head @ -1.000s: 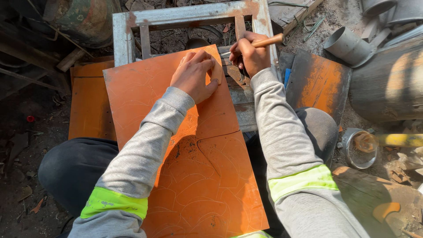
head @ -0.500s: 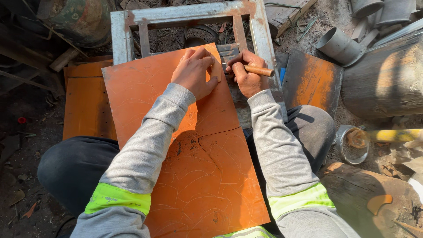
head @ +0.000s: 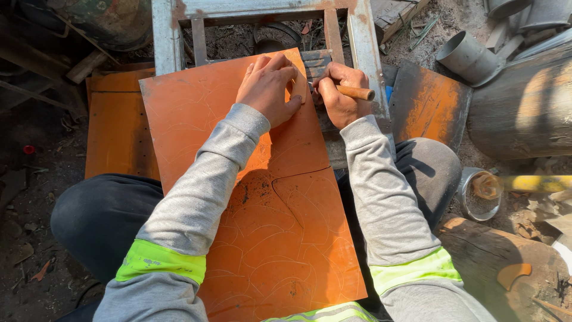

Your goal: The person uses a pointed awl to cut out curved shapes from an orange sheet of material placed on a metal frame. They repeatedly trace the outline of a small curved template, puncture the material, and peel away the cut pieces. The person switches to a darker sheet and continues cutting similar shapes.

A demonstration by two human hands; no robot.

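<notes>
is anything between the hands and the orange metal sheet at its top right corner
Nothing visible does. The left hand lies flat on the scribed orange metal sheet, and the right hand, gripping a wooden-handled tool, sits right at the sheet's edge.

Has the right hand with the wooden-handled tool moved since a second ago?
Yes. The right hand dropped lower, closer to the sheet's corner, judged against the metal frame.
</notes>
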